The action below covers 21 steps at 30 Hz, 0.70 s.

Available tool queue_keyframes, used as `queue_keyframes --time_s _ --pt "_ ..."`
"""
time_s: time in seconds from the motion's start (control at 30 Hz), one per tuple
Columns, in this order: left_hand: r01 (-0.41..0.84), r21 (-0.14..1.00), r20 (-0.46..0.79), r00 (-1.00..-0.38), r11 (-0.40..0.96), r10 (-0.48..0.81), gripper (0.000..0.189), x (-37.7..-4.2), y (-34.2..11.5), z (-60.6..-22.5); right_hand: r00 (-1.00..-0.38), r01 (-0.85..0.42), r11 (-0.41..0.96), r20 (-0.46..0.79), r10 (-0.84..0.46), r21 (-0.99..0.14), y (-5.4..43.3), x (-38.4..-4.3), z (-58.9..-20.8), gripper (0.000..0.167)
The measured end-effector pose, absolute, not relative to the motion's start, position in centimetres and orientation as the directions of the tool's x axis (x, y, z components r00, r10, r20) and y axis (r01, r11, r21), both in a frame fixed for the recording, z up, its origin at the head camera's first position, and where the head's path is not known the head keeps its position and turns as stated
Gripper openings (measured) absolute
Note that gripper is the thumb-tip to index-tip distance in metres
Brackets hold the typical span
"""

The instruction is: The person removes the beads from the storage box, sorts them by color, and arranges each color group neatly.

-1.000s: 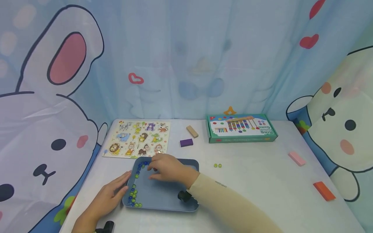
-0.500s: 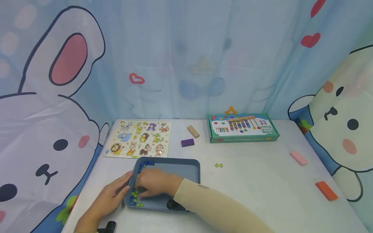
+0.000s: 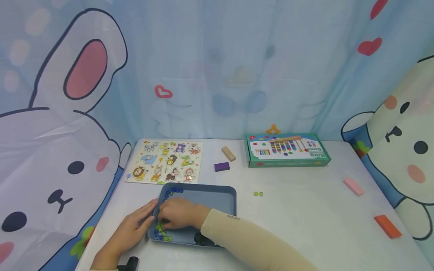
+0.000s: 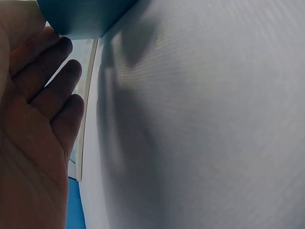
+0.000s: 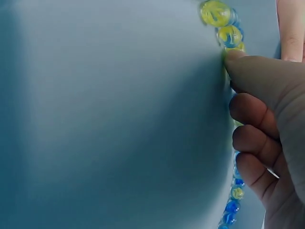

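Note:
A blue-grey tray holds several glass marbles, blue and yellow-green, lined along its left side and far-left corner. My right hand reaches into the tray at its left wall, fingers curled, thumb tip on a yellow-green marble in the right wrist view. The index fingertip is hidden behind the thumb there. More marbles run along the wall past the curled fingers. My left hand rests against the tray's left outer side with fingers extended; in the left wrist view its fingers reach up to the tray wall.
Behind the tray lies an animal puzzle board. A purple block, a wooden block and a green game box lie farther back. Two green marbles sit right of the tray, with pink and orange blocks farther right.
My right hand has moved from the tray's far-left part toward me along the left wall, down to the nearer marbles. The left hand keeps its place at the tray's side.

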<state>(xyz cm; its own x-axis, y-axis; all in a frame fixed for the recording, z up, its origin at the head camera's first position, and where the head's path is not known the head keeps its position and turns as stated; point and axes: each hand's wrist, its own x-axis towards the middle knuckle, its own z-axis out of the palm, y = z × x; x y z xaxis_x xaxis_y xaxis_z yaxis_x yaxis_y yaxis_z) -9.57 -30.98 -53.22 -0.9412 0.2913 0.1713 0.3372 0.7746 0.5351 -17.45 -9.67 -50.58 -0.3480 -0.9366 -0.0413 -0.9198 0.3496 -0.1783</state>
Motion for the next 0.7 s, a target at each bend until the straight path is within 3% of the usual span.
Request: queue_keyframes --time_s 0.53,0.7 --pt "0.247 0.552 0.069 -0.965 0.797 0.251 0.054 -9.5 -30.7 -52.8 -0.411 -0.882 0.375 0.077 -0.908 -0.286 -6.6 -18.3 -49.5 0.018" --pt "0.246 0.545 0.069 -0.966 0.802 0.249 0.053 -9.5 -30.7 -52.8 -0.489 -0.850 0.449 0.096 -0.867 -0.274 -5.1 -18.3 -48.8 0.019"
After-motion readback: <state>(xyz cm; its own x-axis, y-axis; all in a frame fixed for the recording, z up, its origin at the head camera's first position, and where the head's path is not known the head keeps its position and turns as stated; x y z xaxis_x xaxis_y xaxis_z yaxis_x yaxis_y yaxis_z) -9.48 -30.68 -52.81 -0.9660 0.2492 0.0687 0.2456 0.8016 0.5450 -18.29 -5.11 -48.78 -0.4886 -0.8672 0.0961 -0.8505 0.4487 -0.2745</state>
